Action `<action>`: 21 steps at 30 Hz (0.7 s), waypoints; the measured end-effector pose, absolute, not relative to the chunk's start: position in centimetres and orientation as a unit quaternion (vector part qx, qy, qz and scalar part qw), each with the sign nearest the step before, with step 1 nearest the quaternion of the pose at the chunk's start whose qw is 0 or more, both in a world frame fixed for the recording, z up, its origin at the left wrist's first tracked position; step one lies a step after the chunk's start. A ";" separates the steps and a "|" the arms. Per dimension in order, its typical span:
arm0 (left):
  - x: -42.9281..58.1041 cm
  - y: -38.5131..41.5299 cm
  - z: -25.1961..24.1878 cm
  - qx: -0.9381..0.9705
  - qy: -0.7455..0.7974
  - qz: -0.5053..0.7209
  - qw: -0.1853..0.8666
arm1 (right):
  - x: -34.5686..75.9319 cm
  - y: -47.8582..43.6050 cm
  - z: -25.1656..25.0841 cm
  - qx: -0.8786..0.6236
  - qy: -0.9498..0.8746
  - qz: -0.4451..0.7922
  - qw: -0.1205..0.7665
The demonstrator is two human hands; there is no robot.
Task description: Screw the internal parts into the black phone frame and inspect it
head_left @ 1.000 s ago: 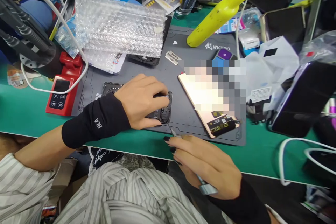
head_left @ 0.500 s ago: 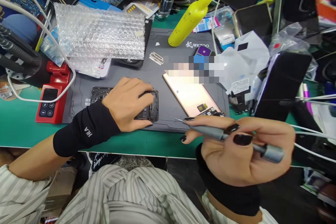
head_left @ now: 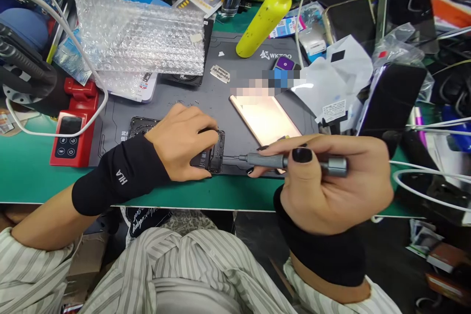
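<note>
1. At the left of the worktop [head_left: 35, 184], a red device [head_left: 69, 141] with a small display stands beside the grey mat [head_left: 117, 108].
2. Next, on the mat's near side, lies the open phone [head_left: 201, 158], its inner parts bare; the opening looks done.
3. Your left hand [head_left: 183, 142] arches over it, thumb at the near edge. The far fingertips are hidden, so you can't tell whether they clamp it or only rest on it.
4. Just beyond that hand, small loose bits [head_left: 197, 102], perhaps screws, lie on the mat, which suggests some fasteners are out. How many remain in the frame can't be told.
5. Farther right, your slim grey screwdriver [head_left: 267, 160] points left, its tip at the phone's right edge; contact is too fine to tell. Work there looks unfinished.
6. A pinkish-gold panel [head_left: 270, 115] lies apart from the phone, beyond the screwdriver.
7. Rightmost, your right hand [head_left: 336, 181] is closed around the screwdriver's handle, well apart from your left.
</note>
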State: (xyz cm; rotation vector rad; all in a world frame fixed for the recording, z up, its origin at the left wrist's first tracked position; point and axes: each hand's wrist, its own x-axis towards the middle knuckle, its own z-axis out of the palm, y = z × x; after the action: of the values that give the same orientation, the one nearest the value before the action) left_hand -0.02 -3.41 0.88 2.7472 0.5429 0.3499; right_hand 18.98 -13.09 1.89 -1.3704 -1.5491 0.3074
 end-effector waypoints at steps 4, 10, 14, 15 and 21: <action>0.0 -3.4 0.7 0.961 0.188 0.124 0.162 | 18.8 -13.2 1.0 -0.555 -0.580 0.175 0.571; 0.0 -3.4 0.8 0.961 0.189 0.119 0.162 | 19.9 -13.3 2.6 -0.572 -0.709 0.065 0.408; 0.1 -3.4 0.9 0.962 0.190 0.116 0.156 | 22.1 -12.1 4.5 -0.481 -0.847 -0.016 0.227; 0.2 -3.4 0.9 0.963 0.191 0.115 0.154 | 22.6 -11.7 4.9 -0.453 -0.870 -0.030 0.192; 0.3 -3.4 0.7 0.963 0.195 0.116 0.143 | 22.1 -10.1 5.8 -0.409 -0.906 -0.046 0.097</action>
State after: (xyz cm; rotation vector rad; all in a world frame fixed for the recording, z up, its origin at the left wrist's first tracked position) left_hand 0.35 -3.43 0.74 2.7791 0.5637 0.3334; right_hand 22.05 -10.11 5.83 -1.2107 -2.6830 -0.1354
